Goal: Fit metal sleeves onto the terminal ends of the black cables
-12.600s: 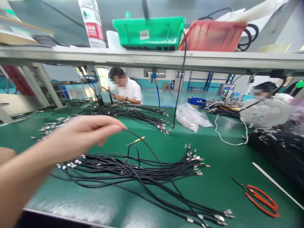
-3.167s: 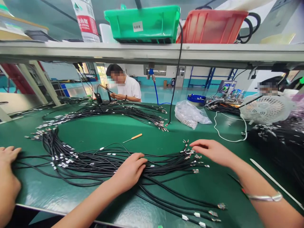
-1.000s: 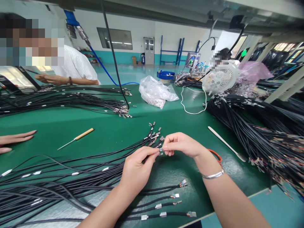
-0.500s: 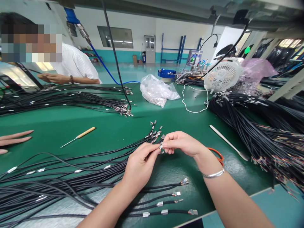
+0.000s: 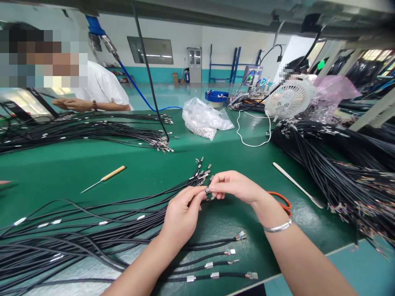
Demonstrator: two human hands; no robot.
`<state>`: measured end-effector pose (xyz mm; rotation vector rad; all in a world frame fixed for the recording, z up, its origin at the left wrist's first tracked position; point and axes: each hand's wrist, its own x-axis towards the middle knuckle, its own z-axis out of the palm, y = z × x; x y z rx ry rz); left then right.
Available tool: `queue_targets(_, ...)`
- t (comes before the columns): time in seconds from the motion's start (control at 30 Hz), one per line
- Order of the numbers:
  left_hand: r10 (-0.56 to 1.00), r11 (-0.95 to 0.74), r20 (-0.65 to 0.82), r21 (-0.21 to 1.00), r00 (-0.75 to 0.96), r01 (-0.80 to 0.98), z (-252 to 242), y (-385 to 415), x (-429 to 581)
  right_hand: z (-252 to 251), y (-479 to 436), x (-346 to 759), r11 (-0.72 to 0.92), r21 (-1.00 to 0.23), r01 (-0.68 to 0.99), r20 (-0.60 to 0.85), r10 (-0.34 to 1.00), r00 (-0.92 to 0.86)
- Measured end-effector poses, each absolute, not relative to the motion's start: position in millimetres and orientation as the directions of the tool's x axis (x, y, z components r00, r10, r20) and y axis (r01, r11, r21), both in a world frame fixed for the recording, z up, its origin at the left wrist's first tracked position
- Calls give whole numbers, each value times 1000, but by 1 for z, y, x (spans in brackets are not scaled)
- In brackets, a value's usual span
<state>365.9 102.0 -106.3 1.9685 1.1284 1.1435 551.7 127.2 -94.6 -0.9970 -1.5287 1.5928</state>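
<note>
In the head view, two bare hands meet at one small connector [image 5: 207, 190], nearer the wearer than the clear bag [image 5: 205, 117] and almost straight below it; left hand [image 5: 182, 213] and right hand [image 5: 236, 189] both pinch it between thumb and fingertips. What lies behind it is hidden by the fingers. One smooth, shiny bracelet [image 5: 279, 227] circles the right wrist.

Three large bundles of black cable lie about the clear bag: a front bundle [image 5: 123, 224] nearer the wearer and leftward, a back bundle [image 5: 92, 131] to its left, and a right bundle [image 5: 324, 156] to its right, fraying into thin coloured wires. At least four loose ends with metallic tips lie below the bag.

The clear bag, crumpled thin plastic, holds many small silvery pieces, too many to count; one pink bag [image 5: 333, 88], to its right, holds shiny bits.

One awl [image 5: 112, 173] with a wooden handle lies left of the clear bag, one slim white stick [image 5: 293, 181] right of it, and orange looped handles [image 5: 282, 201] show behind the right wrist
</note>
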Motion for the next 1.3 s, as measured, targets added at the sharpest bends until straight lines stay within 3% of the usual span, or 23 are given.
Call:
queue_targets(0.3,944,-243,178,944,278,222,-110,104,365,-91,127,552,-30,-999,27,-38,902,-430)
queue_targets(0.5,937,-220,102,916,335,336,-104,107,359,-94,129,546,-9,-999,47,-24,943,-333)
queue_targets(0.73,909,-332,115,780,400,531,-90,100,341,-104,125,529,81,-996,-22,83,907,-413)
queue_targets(0.87,928,-331,77,623,366,708,-97,87,295,-102,125,532,179,-983,-49,186,951,-246)
queue_targets(1.1,964,-267,130,478,233,837,-106,74,235,-94,120,525,242,-969,-45,245,966,-83)
queue_targets(1.3,965,-256,76,469,250,845,-98,73,210,-92,102,546,232,-972,-37,222,960,172)
